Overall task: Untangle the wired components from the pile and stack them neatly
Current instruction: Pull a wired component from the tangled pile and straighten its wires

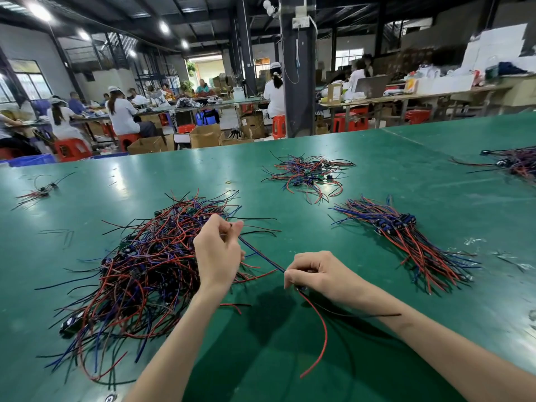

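Note:
A big tangled pile (139, 265) of red, blue and black wired components lies on the green table (377, 175) to my left. My left hand (217, 250) hovers over the pile's right edge and pinches the end of a blue wire (261, 255). That wire runs taut down to my right hand (316, 274), which grips a wired component; its red wire (319, 329) and black wire (362, 315) trail toward me. A neat stack (406, 236) of aligned components lies to the right.
A smaller loose tangle (307, 175) sits farther back in the middle. More wires (513, 162) lie at the far right, and a small bunch (40, 192) at the far left. Workers sit at benches beyond the table's far edge.

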Demonstrator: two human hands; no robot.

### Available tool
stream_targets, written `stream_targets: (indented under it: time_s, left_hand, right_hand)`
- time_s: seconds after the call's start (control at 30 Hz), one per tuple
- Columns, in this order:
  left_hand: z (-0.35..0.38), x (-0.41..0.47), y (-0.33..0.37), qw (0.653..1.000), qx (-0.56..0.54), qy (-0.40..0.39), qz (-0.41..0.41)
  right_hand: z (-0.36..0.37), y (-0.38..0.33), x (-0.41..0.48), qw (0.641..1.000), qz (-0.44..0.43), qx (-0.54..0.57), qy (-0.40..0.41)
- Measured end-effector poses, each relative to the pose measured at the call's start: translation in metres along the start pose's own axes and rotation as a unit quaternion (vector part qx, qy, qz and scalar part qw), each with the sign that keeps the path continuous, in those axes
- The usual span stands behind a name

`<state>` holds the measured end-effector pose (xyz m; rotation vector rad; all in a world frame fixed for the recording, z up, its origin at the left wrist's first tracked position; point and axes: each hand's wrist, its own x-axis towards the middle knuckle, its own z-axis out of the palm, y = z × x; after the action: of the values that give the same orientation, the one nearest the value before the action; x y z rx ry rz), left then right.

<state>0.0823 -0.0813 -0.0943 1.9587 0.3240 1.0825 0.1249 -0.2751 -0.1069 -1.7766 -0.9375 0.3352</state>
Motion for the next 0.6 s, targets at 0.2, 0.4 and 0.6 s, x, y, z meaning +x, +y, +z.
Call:
stream_targets:
  time_s: [0.2, 0.4, 0.6]
  left_hand:
    - [-0.0001, -0.0043, -0.0004, 0.956, 0.193, -0.009, 0.22]
    - [0.0014, -0.0065, 0.0027, 0.948, 0.224, 0.018, 0.225]
    - [-0.0006, -0.0001, -0.0007, 0.991, 0.084, 0.039, 0.095]
  right_hand:
    - [-0.0024, -0.0039, -0.0026, 0.998, -0.027, 0.034, -0.039]
    - [-0.0025, -0.0039, -0.0024, 0.997, -0.027, 0.057, -0.052]
    - [-0.0022, -0.0063, -0.002, 0.995, 0.026, 0.085, -0.046]
